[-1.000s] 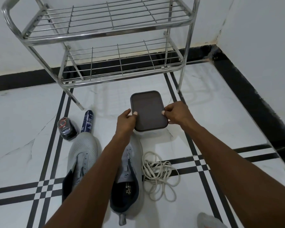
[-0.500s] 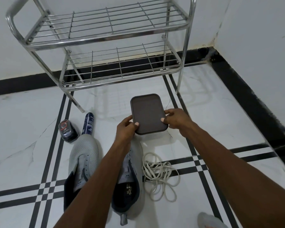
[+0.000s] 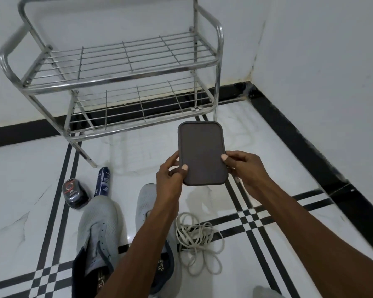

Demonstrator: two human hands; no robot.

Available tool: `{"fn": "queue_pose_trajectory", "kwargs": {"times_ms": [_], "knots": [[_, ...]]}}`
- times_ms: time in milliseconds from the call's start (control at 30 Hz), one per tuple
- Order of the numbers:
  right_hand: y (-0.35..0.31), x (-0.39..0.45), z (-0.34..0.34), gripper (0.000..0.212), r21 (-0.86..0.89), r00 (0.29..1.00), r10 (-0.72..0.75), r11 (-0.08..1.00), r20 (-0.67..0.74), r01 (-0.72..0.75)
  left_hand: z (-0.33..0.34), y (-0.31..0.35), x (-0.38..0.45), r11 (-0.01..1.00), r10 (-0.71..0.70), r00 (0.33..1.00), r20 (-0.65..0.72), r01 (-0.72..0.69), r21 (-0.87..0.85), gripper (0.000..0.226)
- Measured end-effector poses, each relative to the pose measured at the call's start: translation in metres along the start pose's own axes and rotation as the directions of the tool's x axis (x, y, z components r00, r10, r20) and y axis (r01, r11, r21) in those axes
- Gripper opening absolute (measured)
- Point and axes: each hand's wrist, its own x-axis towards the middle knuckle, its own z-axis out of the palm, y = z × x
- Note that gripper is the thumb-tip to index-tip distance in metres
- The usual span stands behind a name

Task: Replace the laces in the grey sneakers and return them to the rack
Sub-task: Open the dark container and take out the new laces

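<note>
The person holds a dark grey rectangular lid (image 3: 202, 153) with rounded corners above the white tiled floor (image 3: 19, 190), one hand on each long edge. The left hand (image 3: 170, 175) pinches the lid's left edge with the thumb on top and the fingers curled beneath, and the right hand (image 3: 243, 168) pinches the right edge the same way; the hands stand apart with the lid between them. Below the arms, two grey sneakers lie side by side on the floor without laces: the left sneaker (image 3: 97, 229) shows in full, while the left forearm crosses over the right sneaker (image 3: 146, 203) and hides much of it. Just to the right of that shoe lies a loose heap of white laces (image 3: 198, 241) on the black floor stripes. Ahead of the left sneaker's toe, a dark blue spray can (image 3: 103, 179) lies on its side, and a small dark round tin (image 3: 74, 192) sits just beside it. Beyond them, a two-shelf steel wire rack (image 3: 125, 80) stands against the wall near the corner, well apart from the sneakers.
</note>
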Motion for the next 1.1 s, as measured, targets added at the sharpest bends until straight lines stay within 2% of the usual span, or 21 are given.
{"fn": "queue_pose_trajectory", "kwargs": {"times_ms": [133, 300, 467, 633, 733, 867, 1100], "knots": [[-0.027, -0.010, 0.004, 0.015, 0.092, 0.997, -0.072, 0.993, -0.007, 0.072, 0.005, 0.032, 0.001, 0.996, 0.093, 0.996, 0.017, -0.093, 0.003, 0.046], [-0.063, -0.004, 0.023, 0.021, 0.141, 0.992, -0.122, 0.982, -0.013, 0.122, 0.003, 0.066, 0.013, 0.988, 0.151, 0.989, 0.008, -0.150, -0.022, 0.045], [-0.108, 0.028, 0.050, 0.021, 0.144, 0.983, -0.173, 0.973, -0.065, 0.181, 0.006, 0.098, 0.047, 0.990, 0.127, 0.991, -0.033, -0.129, -0.064, 0.039], [-0.133, 0.076, 0.072, 0.004, 0.115, 0.984, -0.176, 0.977, -0.031, 0.178, 0.022, 0.124, 0.097, 0.995, 0.079, 0.995, -0.064, -0.082, -0.059, 0.034], [-0.137, 0.102, 0.083, 0.018, 0.107, 0.988, -0.156, 0.982, -0.003, 0.155, 0.026, 0.127, 0.127, 0.998, 0.057, 0.996, -0.075, -0.059, -0.025, 0.045], [-0.140, 0.129, 0.095, 0.036, 0.110, 0.988, -0.134, 0.986, 0.073, 0.126, 0.031, 0.135, 0.152, 0.997, 0.079, 0.993, -0.086, -0.078, 0.016, 0.035], [-0.138, 0.152, 0.098, 0.034, 0.109, 0.981, -0.184, 0.978, 0.061, 0.176, 0.041, 0.136, 0.181, 0.993, 0.097, 0.984, -0.152, -0.086, 0.079, 0.027]]}}
